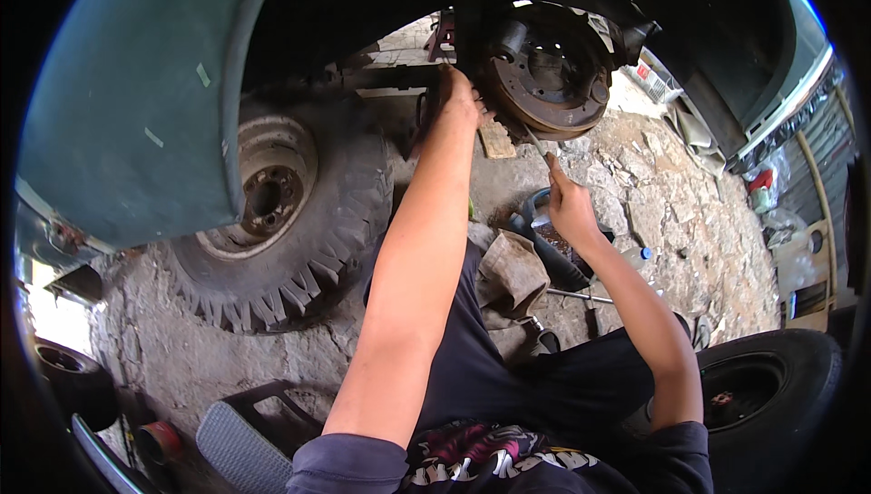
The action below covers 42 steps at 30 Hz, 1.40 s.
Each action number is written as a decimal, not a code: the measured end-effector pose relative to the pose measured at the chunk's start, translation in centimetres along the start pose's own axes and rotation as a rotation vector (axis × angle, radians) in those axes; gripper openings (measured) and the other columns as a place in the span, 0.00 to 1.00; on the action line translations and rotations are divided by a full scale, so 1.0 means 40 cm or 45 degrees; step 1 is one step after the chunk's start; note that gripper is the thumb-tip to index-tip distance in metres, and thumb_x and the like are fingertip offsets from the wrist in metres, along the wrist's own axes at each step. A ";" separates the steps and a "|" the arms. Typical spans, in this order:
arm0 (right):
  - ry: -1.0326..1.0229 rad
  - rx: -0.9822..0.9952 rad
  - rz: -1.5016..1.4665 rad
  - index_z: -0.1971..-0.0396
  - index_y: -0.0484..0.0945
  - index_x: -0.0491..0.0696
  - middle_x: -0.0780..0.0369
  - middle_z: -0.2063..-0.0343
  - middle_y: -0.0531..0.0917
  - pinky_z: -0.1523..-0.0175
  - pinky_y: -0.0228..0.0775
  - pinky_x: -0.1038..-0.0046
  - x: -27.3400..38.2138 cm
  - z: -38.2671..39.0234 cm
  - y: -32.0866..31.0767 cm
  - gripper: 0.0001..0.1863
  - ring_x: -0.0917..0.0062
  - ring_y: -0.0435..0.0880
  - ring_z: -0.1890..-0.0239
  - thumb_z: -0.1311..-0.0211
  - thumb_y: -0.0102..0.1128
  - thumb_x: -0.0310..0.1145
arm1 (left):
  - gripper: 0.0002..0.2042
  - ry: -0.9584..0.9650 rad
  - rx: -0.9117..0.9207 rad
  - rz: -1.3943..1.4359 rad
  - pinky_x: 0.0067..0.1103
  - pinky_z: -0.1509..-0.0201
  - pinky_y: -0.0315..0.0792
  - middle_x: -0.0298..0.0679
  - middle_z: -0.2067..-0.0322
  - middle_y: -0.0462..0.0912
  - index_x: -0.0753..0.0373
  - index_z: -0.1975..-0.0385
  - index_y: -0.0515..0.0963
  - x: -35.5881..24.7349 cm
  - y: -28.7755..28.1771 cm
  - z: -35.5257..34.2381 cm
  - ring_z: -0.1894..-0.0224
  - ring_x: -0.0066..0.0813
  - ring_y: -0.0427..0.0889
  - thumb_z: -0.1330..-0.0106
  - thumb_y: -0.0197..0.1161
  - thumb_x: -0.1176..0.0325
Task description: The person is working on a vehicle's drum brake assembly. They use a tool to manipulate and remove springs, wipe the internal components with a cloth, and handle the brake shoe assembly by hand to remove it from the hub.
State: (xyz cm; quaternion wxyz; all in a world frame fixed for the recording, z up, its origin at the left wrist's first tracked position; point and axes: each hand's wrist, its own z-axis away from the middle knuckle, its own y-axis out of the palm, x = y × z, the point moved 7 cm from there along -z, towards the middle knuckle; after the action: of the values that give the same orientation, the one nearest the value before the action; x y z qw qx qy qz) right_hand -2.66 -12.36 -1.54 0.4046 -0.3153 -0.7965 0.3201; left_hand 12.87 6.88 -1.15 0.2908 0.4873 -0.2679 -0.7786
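Right hand [569, 202], fingers curled round one slender metal rod [537, 142], its tip at the lower rim of one round, rust-brown drum-brake assembly [544, 102]. Left hand [461, 99] beside the assembly; I cannot tell whether it grips anything. Further left: one lug-treaded rubber tyre [343, 217] on one dished steel rim [288, 184].

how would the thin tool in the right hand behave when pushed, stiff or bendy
The thin tool is probably stiff, since its shaft looks straight. It seems fairly light, as the right hand alone holds it. Its far end may slip if pushed, being narrow and close to the curved lower edge of the brake assembly.
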 end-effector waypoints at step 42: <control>0.075 0.069 0.023 0.47 0.76 0.44 0.41 0.67 0.80 0.54 0.72 0.52 0.069 -0.125 -0.011 0.18 0.46 0.80 0.61 0.37 0.49 0.27 | 0.46 0.045 -0.095 -0.108 0.54 0.29 0.40 0.46 0.27 0.47 0.63 0.28 0.45 -0.016 -0.009 -0.006 0.26 0.46 0.50 0.35 0.25 0.28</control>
State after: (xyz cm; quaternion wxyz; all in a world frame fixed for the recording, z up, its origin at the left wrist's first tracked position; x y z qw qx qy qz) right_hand 0.15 -9.27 2.35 0.4335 -0.3206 -0.7724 0.3357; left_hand 13.24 7.53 -1.11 0.2800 0.5007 -0.2127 -0.7910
